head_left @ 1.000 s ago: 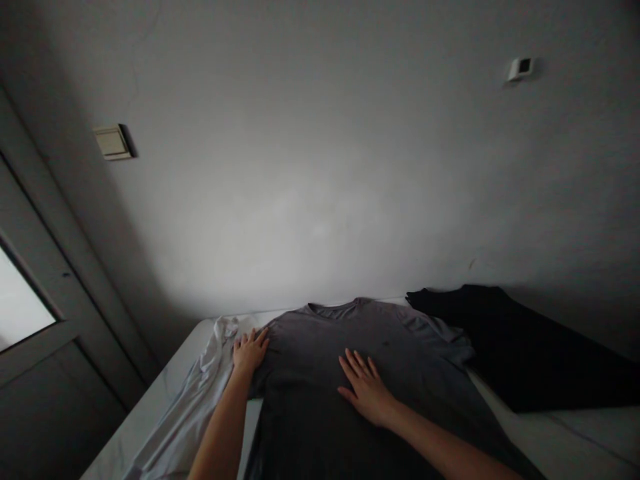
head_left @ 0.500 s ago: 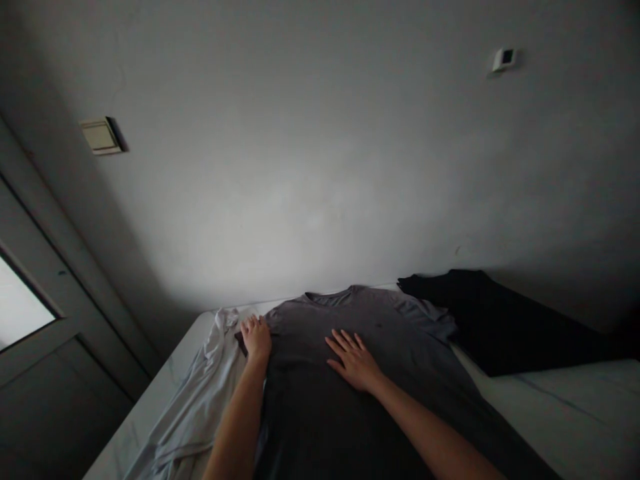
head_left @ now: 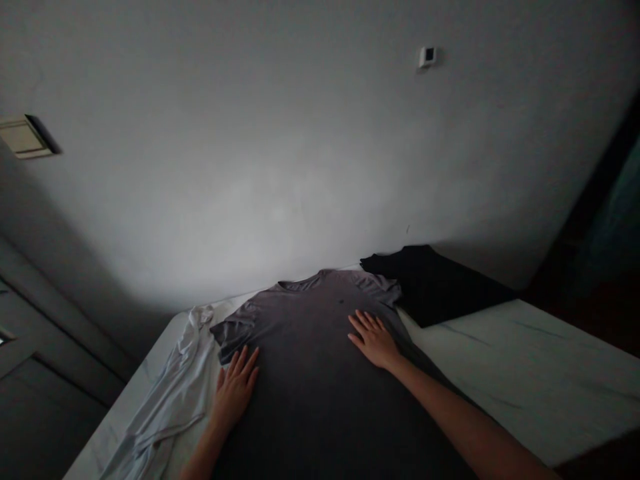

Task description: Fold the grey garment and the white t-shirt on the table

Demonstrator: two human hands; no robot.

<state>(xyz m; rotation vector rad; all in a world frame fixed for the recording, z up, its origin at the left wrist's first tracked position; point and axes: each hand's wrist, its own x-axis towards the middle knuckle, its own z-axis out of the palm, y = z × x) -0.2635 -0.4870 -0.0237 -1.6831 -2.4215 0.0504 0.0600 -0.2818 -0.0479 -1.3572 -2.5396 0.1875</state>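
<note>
Gray shirt flat on bench. Left hand on shirt's left edge, right hand toward shirt's right, both spread. White cloth left of shirt, black cloth right.

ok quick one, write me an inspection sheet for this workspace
surface: table, pale with dark streaks
clothes at hand: grey shirt, spread out, neckline toward the wall
clutter: rumpled white cloth left of the shirt, black cloth to its right
hands: left hand open at the shirt's left edge; right hand open on its right side
cables: nothing seen
surroundings: switch and small box on the wall, door at left
</note>
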